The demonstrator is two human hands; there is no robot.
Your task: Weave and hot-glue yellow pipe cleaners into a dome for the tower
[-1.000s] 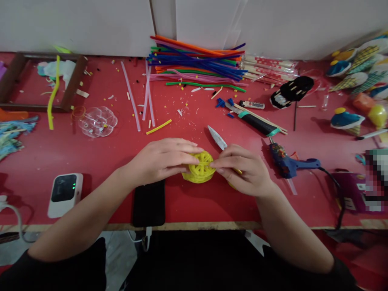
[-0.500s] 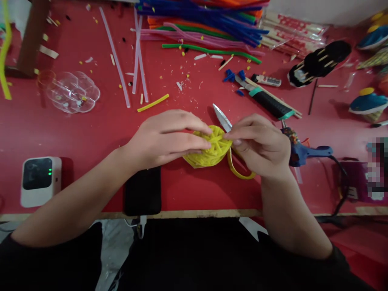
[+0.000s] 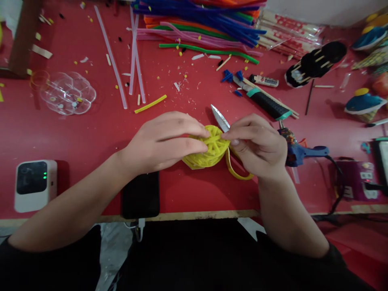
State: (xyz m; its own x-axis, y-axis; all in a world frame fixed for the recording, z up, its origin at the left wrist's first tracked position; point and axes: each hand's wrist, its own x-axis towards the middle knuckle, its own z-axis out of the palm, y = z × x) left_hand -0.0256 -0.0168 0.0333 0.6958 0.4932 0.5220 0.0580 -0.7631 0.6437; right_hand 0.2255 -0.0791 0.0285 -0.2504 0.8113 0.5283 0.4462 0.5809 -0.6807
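Note:
A rounded yellow piece made of fuzzy pipe cleaners (image 3: 214,144), with strips crossing on its top, rests between my hands. My left hand (image 3: 165,141) holds it from the left, fingers laid over its top and side. At its right upper edge, my right hand (image 3: 259,143) pinches the yellow fuzzy strip between thumb and fingertips. Scissors (image 3: 220,118) with yellow handles lie partly beneath my right hand, blade pointing up and left. A short yellow pipe cleaner (image 3: 150,104) lies beyond my left hand.
Bundled coloured pipe cleaners (image 3: 200,20) lie at the back. Cutters (image 3: 268,103) and a blue glue gun (image 3: 304,152) are to the right. A clear flower-shaped tray (image 3: 69,95), a white device (image 3: 35,186) and a black phone (image 3: 141,196) sit to the left. Scraps dot the red table.
The camera view has shifted slightly, so the table items sit a little further left. My hands keep nearly the same hold on the yellow piece.

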